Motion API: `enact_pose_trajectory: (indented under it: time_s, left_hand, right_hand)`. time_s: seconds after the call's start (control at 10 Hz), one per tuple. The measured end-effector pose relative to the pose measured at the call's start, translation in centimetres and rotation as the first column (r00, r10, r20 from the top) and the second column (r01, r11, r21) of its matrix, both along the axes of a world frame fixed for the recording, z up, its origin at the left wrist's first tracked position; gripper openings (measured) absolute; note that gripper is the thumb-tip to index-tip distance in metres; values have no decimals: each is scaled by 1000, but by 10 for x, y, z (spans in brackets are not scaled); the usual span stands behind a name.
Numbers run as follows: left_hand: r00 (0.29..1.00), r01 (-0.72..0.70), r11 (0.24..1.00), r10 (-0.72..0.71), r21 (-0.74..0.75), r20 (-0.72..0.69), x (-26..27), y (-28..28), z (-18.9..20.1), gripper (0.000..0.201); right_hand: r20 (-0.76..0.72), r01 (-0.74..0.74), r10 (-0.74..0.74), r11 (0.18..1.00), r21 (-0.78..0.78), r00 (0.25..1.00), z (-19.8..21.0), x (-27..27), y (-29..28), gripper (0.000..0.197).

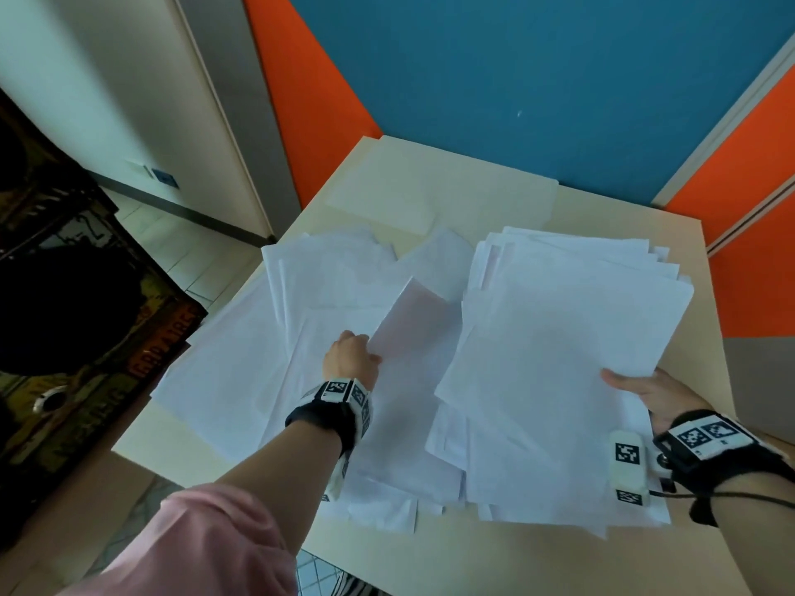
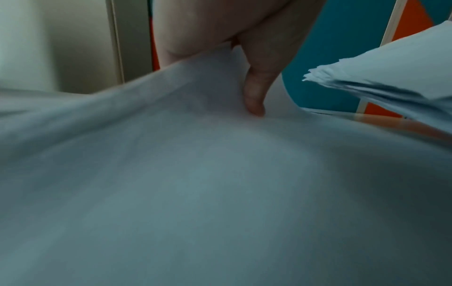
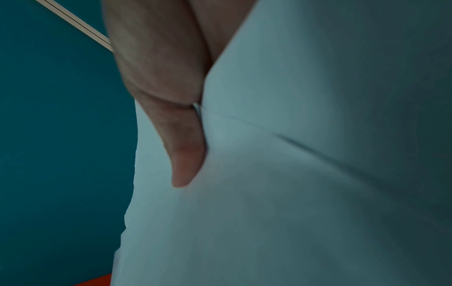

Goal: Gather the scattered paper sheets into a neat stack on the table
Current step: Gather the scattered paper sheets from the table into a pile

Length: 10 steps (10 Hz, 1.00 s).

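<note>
White paper sheets cover most of the beige table (image 1: 507,565). My right hand (image 1: 645,391) grips a thick, uneven stack of sheets (image 1: 568,329) by its near right corner, thumb on top, lifted above more loose sheets (image 1: 516,479). In the right wrist view the thumb (image 3: 186,160) presses on that stack (image 3: 293,174). My left hand (image 1: 350,357) pinches the near edge of a single sheet (image 1: 417,324), raised and tilted over scattered sheets (image 1: 241,350) on the left. The left wrist view shows the thumb (image 2: 254,96) on this sheet (image 2: 195,174) and the stack's edges (image 2: 381,81) at right.
Blue and orange partition panels (image 1: 537,79) stand behind the table's far and right edges. A dark poster-like object (image 1: 86,268) leans by the table's left side over tiled floor. A cream sheet or folder (image 1: 430,191) lies at the table's far end.
</note>
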State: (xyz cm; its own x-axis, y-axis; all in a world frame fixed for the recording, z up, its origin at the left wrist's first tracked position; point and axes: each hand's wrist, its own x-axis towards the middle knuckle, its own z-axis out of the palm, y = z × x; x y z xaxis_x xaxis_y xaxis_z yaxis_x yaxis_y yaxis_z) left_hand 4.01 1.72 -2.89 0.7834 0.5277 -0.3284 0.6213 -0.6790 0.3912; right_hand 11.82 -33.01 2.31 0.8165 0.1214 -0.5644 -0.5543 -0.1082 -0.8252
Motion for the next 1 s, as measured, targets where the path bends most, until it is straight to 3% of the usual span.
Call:
enact_pose_trajectory:
  time_s: [0.1, 0.2, 0.3, 0.4, 0.5, 0.7, 0.8, 0.9, 1.0]
  left_hand:
    - [998, 63, 998, -63, 13, 24, 19, 2, 8, 32]
    - [981, 150, 987, -142, 52, -130, 43, 12, 20, 41]
    - [956, 133, 988, -108, 73, -272, 52, 25, 27, 44]
    - [945, -80, 996, 85, 28, -315, 34, 30, 19, 49]
    - [908, -175, 984, 177, 38, -380, 3, 25, 9, 56]
    - [939, -165, 986, 168, 34, -299, -3, 35, 13, 52]
    - [950, -281, 958, 270, -52, -159, -11, 34, 9, 58]
    - [908, -419, 898, 412, -132, -82, -24, 34, 8, 78]
    - [881, -473, 848, 452, -239, -138, -28, 41, 9, 74]
  right_hand:
    - [25, 19, -18, 1000, -12, 1000, -8, 1, -10, 128]
    - [22, 31, -30, 999, -29, 999, -4, 1, -16, 123]
    - [33, 45, -44, 999, -28, 998, -3, 1, -22, 131]
    - [17, 67, -67, 998, 0, 998, -4, 2, -28, 112]
    - [17, 66, -66, 998, 7, 998, -6, 3, -24, 114]
    - [15, 24, -24, 999, 39, 1000, -11, 6, -7, 110]
    - [14, -6, 6, 998, 58, 1000, -2, 4, 5, 91]
    - [7, -34, 34, 999, 41, 999, -3, 6, 6, 102]
    - [47, -35, 34, 999, 9, 998, -14, 8, 1, 129]
